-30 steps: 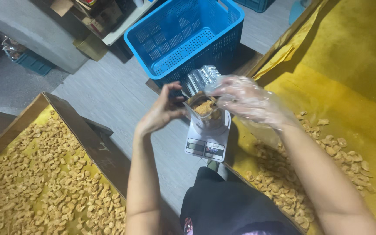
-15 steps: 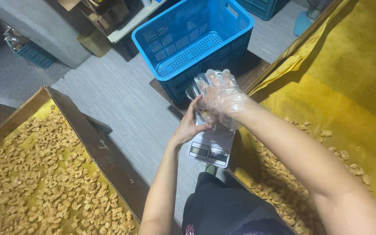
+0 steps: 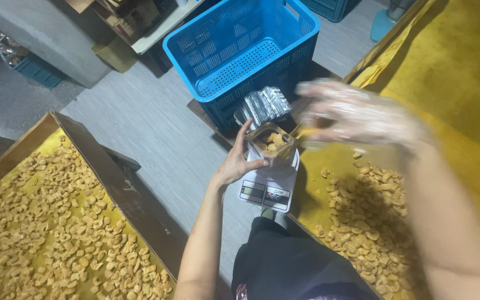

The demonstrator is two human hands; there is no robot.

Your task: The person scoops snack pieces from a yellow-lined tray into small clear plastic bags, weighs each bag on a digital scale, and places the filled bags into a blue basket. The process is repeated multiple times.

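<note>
At frame centre, the left hand (image 3: 234,164) pinches open a clear pouch (image 3: 272,145) standing on a small white scale (image 3: 268,186). The pouch looks partly filled with golden snack pieces, so filling seems underway. The gloved right hand (image 3: 356,116) is blurred, so its fingers cannot be told. A blue crate (image 3: 240,53) sits above; 2 trays (image 3: 56,233) of snacks flank the scale.

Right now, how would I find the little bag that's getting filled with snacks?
Find the big blue basket on the floor. Just in front of it stands a small white kitchen scale. The clear bag stands open on top, steadied by the bare left hand; unlike the flat silvery bags behind, it holds golden snacks.
</note>
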